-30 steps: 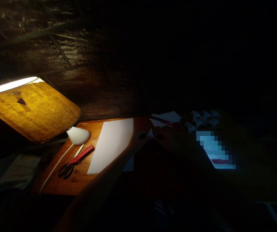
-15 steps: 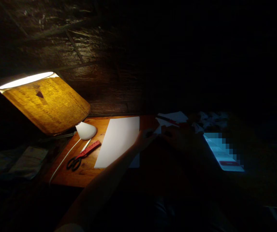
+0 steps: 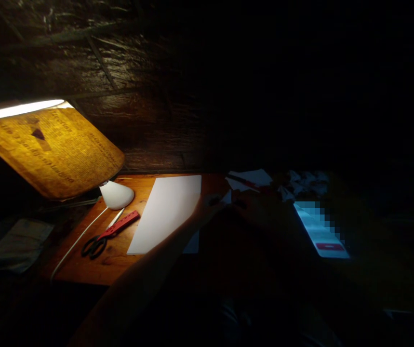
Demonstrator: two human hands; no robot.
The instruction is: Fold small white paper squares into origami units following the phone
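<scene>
My left hand point(image 3: 207, 207) pinches a small folded piece of white paper point(image 3: 226, 196) over the dark middle of the table. On the other side of that paper is my right hand point(image 3: 246, 207), deep in shadow, its fingers curled in at the paper's edge. Under my left forearm lies a stack of white paper sheets point(image 3: 166, 207), lit by the lamp. Just beyond my hands are loose paper pieces point(image 3: 260, 177) with a dark, partly red long tool point(image 3: 243, 180) across them; its kind is hard to make out.
A lit table lamp point(image 3: 116, 195) stands at the left on the wooden table point(image 3: 120, 262). Scissors in a red cover point(image 3: 120, 225) and a white pen-like stick point(image 3: 115, 218) lie by its base. Crumpled papers point(image 3: 308, 183) and a glowing phone point(image 3: 322, 236) are to the right.
The whole view has shifted, so the lamp, table and papers appear further left. Both hands stay together at the small folded paper, which is turned slightly.
</scene>
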